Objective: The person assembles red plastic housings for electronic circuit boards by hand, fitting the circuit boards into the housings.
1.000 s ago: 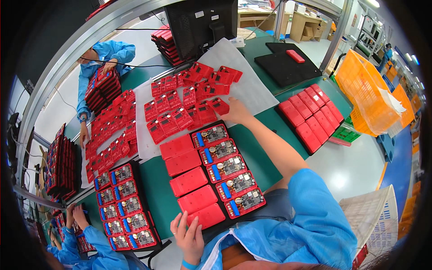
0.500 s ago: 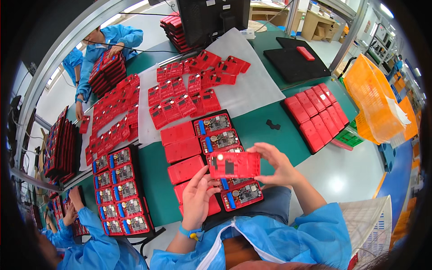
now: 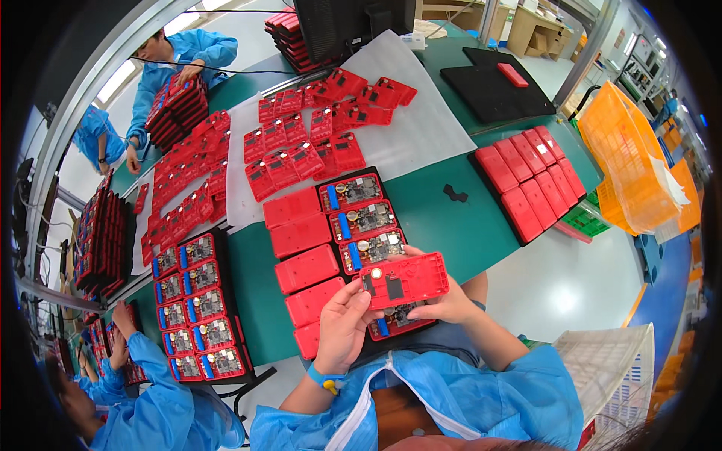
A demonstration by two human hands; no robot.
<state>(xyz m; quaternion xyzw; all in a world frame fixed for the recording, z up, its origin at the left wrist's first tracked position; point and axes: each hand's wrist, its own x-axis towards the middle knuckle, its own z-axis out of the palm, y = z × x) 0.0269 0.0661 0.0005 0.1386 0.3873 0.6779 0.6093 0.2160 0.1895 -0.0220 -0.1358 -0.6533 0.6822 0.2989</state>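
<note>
Both my hands hold a red plastic cover (image 3: 410, 281) in front of me, with its inner face, black patches and a round white spot towards me. My left hand (image 3: 346, 319) pinches its left end. My right hand (image 3: 451, 303) grips the right end from below, with fingers partly hidden behind it. Beneath lies a black tray (image 3: 385, 185) with red half-shells holding circuit boards (image 3: 361, 219) and blue blocks, the nearest partly covered by my hands. Beside those boards on the left, a column of red covers (image 3: 307, 269) lies face down.
More red covers (image 3: 282, 174) are spread on white sheeting (image 3: 421, 113). A second board tray (image 3: 204, 304) stands left; a tray of closed red cases (image 3: 530, 180) is at right. A monitor (image 3: 350, 26) is at the back. Co-workers (image 3: 180, 56) work along the left. Orange crates (image 3: 620, 158) stand right.
The red cover has moved slightly right and is a little tilted. My right hand has dropped from its right edge to a hold underneath. My left hand has shifted right with it.
</note>
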